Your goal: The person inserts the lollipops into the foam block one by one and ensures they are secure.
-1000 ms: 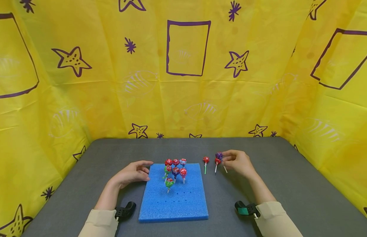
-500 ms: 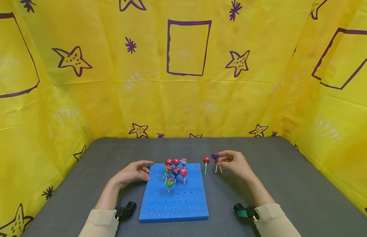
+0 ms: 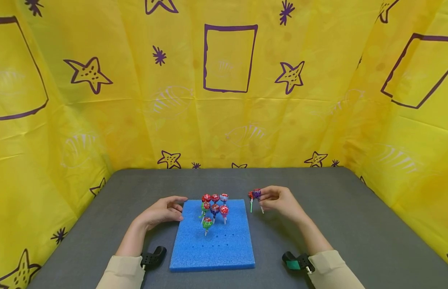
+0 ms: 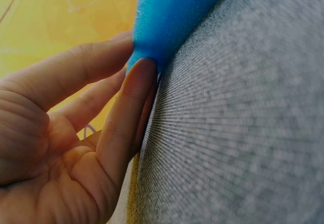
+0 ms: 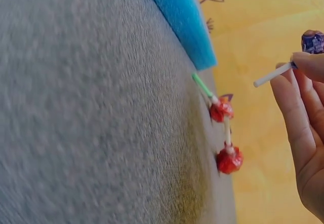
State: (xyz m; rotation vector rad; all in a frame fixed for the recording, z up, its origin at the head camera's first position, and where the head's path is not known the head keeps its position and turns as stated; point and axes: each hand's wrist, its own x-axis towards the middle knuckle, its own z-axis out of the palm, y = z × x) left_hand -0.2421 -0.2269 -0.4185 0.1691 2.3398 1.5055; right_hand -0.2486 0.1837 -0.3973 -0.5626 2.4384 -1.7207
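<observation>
My right hand (image 3: 281, 202) pinches a purple-wrapped lollipop (image 3: 256, 193) by the stick just below its head. Its white stick (image 5: 273, 75) points free of the table in the right wrist view. Close by lies a red lollipop with a green stick (image 5: 221, 110); a second red lollipop (image 5: 230, 160) lies beside it, hidden by my hand in the head view. My left hand (image 3: 160, 212) grips the far left corner of a blue foam block (image 3: 213, 257), thumb and finger against its edges. Several lollipops (image 3: 214, 209) stand upright in the foam.
Small holes (image 3: 216, 245) dot the near half of the foam. The block lies on a grey table (image 3: 289, 265). A yellow patterned curtain (image 3: 224, 132) surrounds the table's back and sides.
My right hand has moved left with the purple lollipop, from over one red lollipop to beside the green-stick one. The left hand and foam stay where they were.
</observation>
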